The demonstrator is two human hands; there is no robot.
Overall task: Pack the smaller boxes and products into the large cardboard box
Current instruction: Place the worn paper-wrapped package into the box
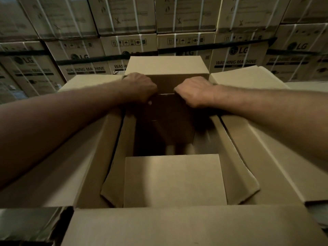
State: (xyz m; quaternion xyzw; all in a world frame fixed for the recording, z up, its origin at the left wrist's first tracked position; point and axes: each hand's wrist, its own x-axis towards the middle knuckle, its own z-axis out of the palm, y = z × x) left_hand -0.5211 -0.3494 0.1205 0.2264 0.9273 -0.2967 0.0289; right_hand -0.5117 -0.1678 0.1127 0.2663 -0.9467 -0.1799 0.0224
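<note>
Smaller box (166,68) gripped by left hand (140,87) and right hand (193,93), over large cardboard box (257,157), stacked cartons (85,68) behind.

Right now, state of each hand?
Left hand: closed, gripping the near top edge of the small box.
Right hand: closed, gripping the same edge of that box.
</note>
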